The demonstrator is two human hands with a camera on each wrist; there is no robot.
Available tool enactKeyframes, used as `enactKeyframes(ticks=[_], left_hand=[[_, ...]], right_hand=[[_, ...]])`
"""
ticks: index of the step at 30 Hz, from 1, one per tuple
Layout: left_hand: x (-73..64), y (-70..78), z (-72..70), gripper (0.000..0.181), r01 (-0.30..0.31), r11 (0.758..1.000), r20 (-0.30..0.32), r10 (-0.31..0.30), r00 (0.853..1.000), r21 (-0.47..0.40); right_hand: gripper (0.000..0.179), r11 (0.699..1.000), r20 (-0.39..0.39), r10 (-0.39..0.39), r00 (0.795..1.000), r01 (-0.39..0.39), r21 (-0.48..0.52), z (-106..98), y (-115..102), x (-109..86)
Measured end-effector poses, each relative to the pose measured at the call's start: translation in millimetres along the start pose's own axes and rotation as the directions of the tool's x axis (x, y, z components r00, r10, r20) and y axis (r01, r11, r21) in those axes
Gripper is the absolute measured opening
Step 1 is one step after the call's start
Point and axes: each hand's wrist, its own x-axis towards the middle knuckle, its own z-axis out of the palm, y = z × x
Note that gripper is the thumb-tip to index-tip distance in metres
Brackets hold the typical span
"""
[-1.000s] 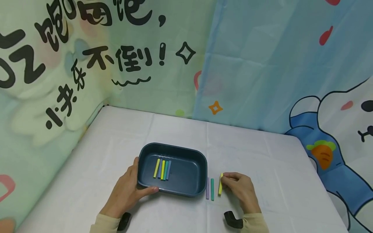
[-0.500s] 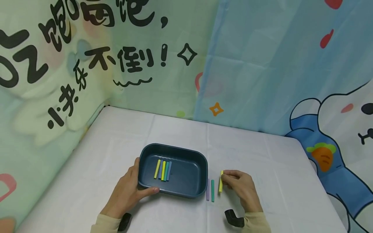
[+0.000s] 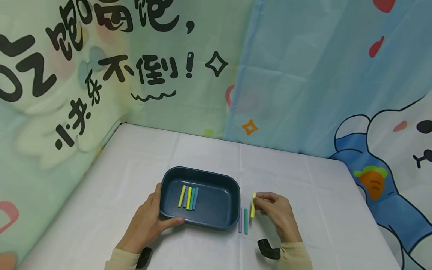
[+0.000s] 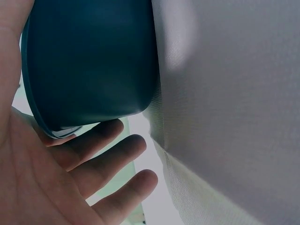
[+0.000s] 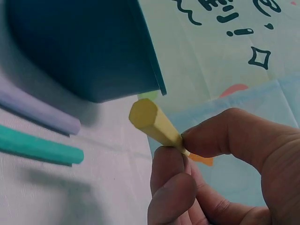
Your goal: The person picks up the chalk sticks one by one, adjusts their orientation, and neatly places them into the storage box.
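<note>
My left hand (image 3: 145,221) holds the left end of a dark blue rectangular tray (image 3: 217,200), thumb on its front rim. Three of its fingers (image 4: 112,173) stretch beside the tray's outer wall in the left wrist view. Between thumb and fingertips, my right hand (image 3: 278,213) pinches a yellow six-sided chalk stick (image 5: 157,124), raised above the cloth just right of the tray. A purple chalk stick (image 3: 240,221) and a teal chalk stick (image 3: 246,222) lie by the tray's right wall. Inside the tray, several chalks (image 3: 189,198) in yellow, teal and blue lie side by side at the left.
White cloth (image 3: 287,172) covers the table. Printed fabric walls (image 3: 287,93) stand along its back and left sides. A black strap piece (image 3: 269,250) shows at the right wrist, with another black piece (image 3: 144,257) at the left wrist.
My right hand has lifted the yellow chalk off the table and carried it slightly away from me and a little left. The left hand and tray have stayed in place.
</note>
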Motion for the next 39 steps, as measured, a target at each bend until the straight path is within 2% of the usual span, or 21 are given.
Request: enactKeyframes(ticks=[13, 21, 39], left_hand=[[0.3, -0.3, -0.4, 0.124, 0.015, 1.000, 0.012, -0.015, 1.000, 0.002], [0.5, -0.4, -0.3, 0.123, 0.013, 1.000, 0.010, -0.013, 1.000, -0.004], [0.2, 1.5, -0.9, 0.125, 0.035, 0.999, 0.021, -0.035, 0.999, -0.011]], right_hand=[[0.036, 0.996, 0.057, -0.025, 0.998, 0.020, 0.085, 17.2, -13.3, -4.4], [0.034, 0.986, 0.076, -0.096, 0.992, 0.085, 0.142, 28.1, -19.8, -3.6], [0.031, 0.974, 0.090, -0.106, 0.990, 0.085, 0.212, 43.3, -33.9, -6.1]])
